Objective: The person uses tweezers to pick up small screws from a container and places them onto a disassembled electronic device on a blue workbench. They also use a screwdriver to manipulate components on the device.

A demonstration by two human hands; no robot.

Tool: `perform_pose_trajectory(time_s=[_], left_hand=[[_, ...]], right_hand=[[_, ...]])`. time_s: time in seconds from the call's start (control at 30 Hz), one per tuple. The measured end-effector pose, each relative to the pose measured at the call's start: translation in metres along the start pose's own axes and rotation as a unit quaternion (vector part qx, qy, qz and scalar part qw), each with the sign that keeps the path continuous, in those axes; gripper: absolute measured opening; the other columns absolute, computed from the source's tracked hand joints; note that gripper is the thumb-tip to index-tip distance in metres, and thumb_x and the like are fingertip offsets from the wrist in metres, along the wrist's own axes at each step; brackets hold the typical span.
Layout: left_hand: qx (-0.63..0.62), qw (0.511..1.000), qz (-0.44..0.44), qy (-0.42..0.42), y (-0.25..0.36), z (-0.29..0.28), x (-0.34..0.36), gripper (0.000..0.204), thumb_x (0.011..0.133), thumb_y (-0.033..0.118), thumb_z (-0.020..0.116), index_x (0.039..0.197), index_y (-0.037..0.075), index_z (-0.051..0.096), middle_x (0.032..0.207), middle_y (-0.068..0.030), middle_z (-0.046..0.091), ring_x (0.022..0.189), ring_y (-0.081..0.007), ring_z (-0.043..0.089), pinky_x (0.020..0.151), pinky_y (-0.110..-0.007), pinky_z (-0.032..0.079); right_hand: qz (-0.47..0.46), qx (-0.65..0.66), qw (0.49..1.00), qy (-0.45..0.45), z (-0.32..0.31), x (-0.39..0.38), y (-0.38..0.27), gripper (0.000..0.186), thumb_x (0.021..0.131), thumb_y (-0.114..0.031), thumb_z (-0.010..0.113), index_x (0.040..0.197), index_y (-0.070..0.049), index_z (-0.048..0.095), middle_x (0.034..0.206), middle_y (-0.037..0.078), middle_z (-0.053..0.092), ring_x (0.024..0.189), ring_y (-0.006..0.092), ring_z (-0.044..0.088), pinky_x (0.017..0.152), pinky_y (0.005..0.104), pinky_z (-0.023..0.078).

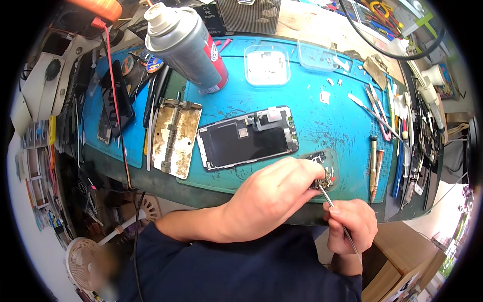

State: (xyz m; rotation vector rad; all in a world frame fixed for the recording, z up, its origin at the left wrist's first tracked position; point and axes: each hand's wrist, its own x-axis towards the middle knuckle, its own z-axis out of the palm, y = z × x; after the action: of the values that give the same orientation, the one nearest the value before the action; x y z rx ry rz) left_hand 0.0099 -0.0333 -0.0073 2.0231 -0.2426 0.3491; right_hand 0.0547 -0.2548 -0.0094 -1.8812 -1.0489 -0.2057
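My left hand (pixel 271 194) is closed over a cluster of small metal parts (pixel 328 176) on a dark pad, its fingertips at the parts; what they grip is hidden. Below it, my right hand (pixel 352 226) grips a thin metal tool (pixel 343 230), whose tip reaches among the parts by my left fingertips. An opened phone screen assembly (pixel 231 146), dark with a flex cable on it, lies just beyond my left hand. Beside that sits a stained metal holder (pixel 178 141) with a bar along it.
A spray can (pixel 201 65) stands at the back left of the blue mat (pixel 332 126), near two small clear trays (pixel 266 67) (pixel 317 53). Tweezers (pixel 377 113), screwdrivers (pixel 373 168) and other tools line the right side. Phones (pixel 113 105) and cables clutter the left; a fan (pixel 83 261) stands below.
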Motion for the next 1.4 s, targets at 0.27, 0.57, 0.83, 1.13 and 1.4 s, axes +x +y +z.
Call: perform_pose_trajectory(time_s=[0.27, 0.57, 0.83, 1.13, 1.4], left_hand=[[-0.002, 1.0, -0.001, -0.008, 0.002, 0.001, 0.0, 0.046, 0.078, -0.006, 0.085, 0.118, 0.0, 0.065, 0.107, -0.0125, 0.072, 0.089, -0.0308, 0.072, 0.075, -0.039, 0.059], [-0.011, 1.0, -0.001, -0.012, 0.002, -0.002, 0.001, 0.045, 0.077, -0.007, 0.086, 0.117, -0.002, 0.065, 0.108, -0.0138, 0.072, 0.091, -0.0322, 0.073, 0.077, -0.04, 0.06], [0.001, 1.0, -0.011, -0.015, 0.0, 0.0, 0.001, 0.044, 0.079, -0.004, 0.088, 0.118, 0.0, 0.067, 0.11, -0.0143, 0.075, 0.096, -0.0319, 0.075, 0.079, -0.038, 0.061], [0.016, 0.999, -0.029, -0.021, 0.006, -0.001, 0.004, 0.042, 0.079, -0.005, 0.089, 0.113, 0.001, 0.065, 0.111, -0.0139, 0.076, 0.091, -0.0255, 0.074, 0.074, -0.033, 0.061], [0.016, 0.999, -0.032, -0.023, 0.007, -0.001, 0.004, 0.041, 0.079, -0.007, 0.088, 0.113, 0.0, 0.065, 0.112, -0.0156, 0.076, 0.093, -0.0244, 0.075, 0.074, -0.031, 0.062]], right_hand=[[-0.004, -0.008, 1.0, 0.003, 0.001, 0.001, 0.0, 0.014, 0.106, -0.018, 0.068, 0.104, -0.004, 0.069, 0.084, 0.011, 0.077, 0.056, 0.0143, 0.065, 0.052, 0.0271, 0.047], [-0.006, 0.018, 1.0, -0.002, -0.004, 0.0, 0.0, 0.015, 0.095, -0.011, 0.079, 0.108, -0.006, 0.074, 0.089, 0.008, 0.079, 0.061, 0.0169, 0.069, 0.051, 0.0272, 0.05], [-0.016, 0.016, 0.999, 0.025, -0.006, -0.005, 0.003, 0.016, 0.094, -0.01, 0.079, 0.107, -0.003, 0.074, 0.091, 0.012, 0.078, 0.061, 0.0175, 0.071, 0.05, 0.0275, 0.051], [-0.046, -0.093, 0.995, 0.008, -0.019, -0.013, 0.009, 0.017, 0.094, -0.01, 0.08, 0.107, -0.001, 0.074, 0.09, 0.012, 0.077, 0.059, 0.0178, 0.069, 0.049, 0.0273, 0.051], [-0.087, -0.149, 0.985, 0.006, -0.016, -0.014, 0.009, 0.015, 0.094, -0.009, 0.08, 0.107, -0.003, 0.076, 0.089, 0.01, 0.077, 0.061, 0.0173, 0.068, 0.051, 0.0276, 0.05]])
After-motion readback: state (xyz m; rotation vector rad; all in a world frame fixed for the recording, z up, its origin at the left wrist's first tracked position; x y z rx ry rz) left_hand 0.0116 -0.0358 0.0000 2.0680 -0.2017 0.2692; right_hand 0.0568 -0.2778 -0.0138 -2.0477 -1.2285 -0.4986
